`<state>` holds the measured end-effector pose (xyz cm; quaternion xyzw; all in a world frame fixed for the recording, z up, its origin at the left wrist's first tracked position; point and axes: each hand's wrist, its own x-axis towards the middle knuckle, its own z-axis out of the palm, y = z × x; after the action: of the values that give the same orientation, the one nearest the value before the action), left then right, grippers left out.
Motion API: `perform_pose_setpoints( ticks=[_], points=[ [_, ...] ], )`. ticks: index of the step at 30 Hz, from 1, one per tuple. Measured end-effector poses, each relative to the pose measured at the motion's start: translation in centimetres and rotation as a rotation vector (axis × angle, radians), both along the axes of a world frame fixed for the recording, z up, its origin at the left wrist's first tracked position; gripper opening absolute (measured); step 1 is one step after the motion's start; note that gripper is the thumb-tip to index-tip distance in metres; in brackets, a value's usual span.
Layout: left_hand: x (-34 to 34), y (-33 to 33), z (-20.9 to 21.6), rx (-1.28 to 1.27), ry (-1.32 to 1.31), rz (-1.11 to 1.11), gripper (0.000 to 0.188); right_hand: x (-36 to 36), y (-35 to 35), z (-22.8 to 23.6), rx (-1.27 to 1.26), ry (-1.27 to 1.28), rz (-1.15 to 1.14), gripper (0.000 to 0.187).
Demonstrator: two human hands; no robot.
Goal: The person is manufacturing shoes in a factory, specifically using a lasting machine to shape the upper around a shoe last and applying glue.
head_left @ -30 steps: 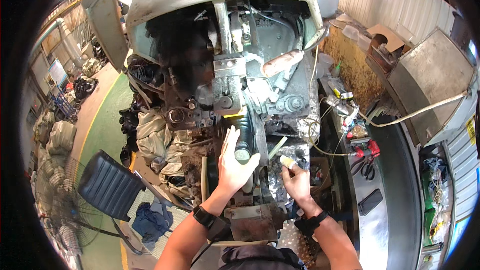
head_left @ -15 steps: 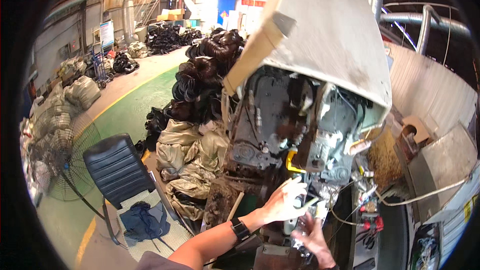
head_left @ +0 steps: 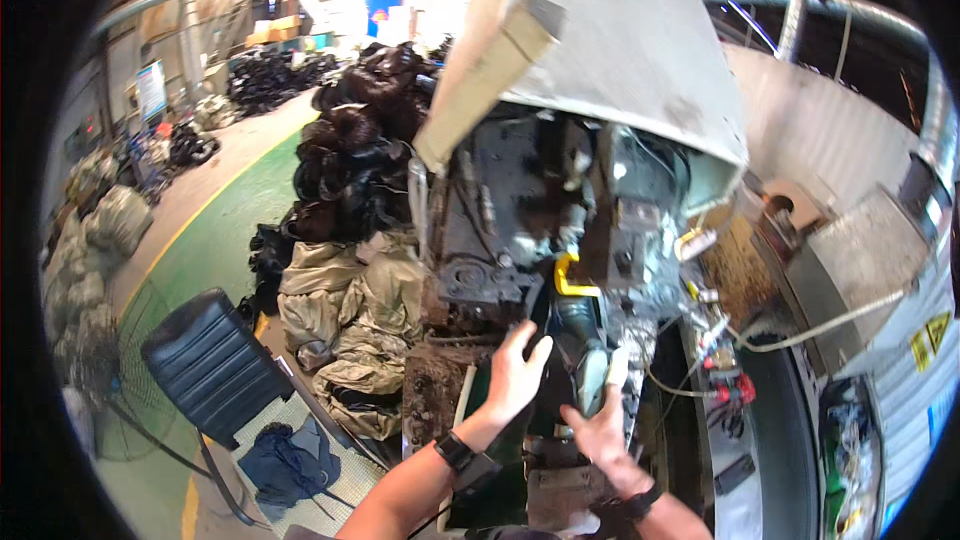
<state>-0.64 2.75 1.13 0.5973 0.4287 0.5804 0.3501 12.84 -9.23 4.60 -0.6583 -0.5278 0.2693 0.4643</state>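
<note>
In front of the large dirty machine (head_left: pixel 480 278), my left hand (head_left: pixel 513 380) is raised with thumb and fingers apart and holds nothing I can see. My right hand (head_left: pixel 602 432) lies just to its right, thumb and fingers spread beside a grey-green rounded long piece (head_left: pixel 591 378). Whether the right fingers touch that piece is hard to tell. Above it a dark cylindrical part (head_left: pixel 577 320) runs up to a yellow bent bracket (head_left: pixel 570 280). Each wrist wears a dark band.
A pale hood (head_left: pixel 630 40) overhangs the machine. Left are beige sacks (head_left: pixel 375 290), dark coiled bundles (head_left: pixel 350 150), a black chair (head_left: pixel 215 365) with blue cloth (head_left: pixel 285 460), and a caged fan (head_left: pixel 95 370). Right are a red fitting (head_left: pixel 738 390) with cables and a metal box (head_left: pixel 860 245).
My hands, close together over the machine before, have drawn apart. The left moved down and left; the right moved up beside the grey-green piece. The view has shifted right.
</note>
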Motion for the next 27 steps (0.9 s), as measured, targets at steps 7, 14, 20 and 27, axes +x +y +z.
perform_pose_setpoints(
  ticks=[7, 14, 20, 27],
  points=[
    [-1.2, -3.5, 7.2, -0.436, -0.545, -0.642, 0.056, 3.9, -12.7, 4.7, 0.163, -0.153, 0.306, 0.097],
    [4.8, -10.4, 8.1, -0.394, -0.604, -0.803, 0.039, 7.8, -22.7, 0.3, 0.146, -0.341, 0.142, 0.117],
    [14.9, -14.5, 7.1, -0.766, -0.720, -0.946, 0.041, 12.1, -30.4, 2.2, 0.107, -0.304, -0.096, 0.112],
    [26.9, -23.3, -0.8, -1.233, -0.284, -1.124, 0.037, 18.6, -37.8, -4.5, 0.393, 0.429, -0.917, 0.080]
  ],
)
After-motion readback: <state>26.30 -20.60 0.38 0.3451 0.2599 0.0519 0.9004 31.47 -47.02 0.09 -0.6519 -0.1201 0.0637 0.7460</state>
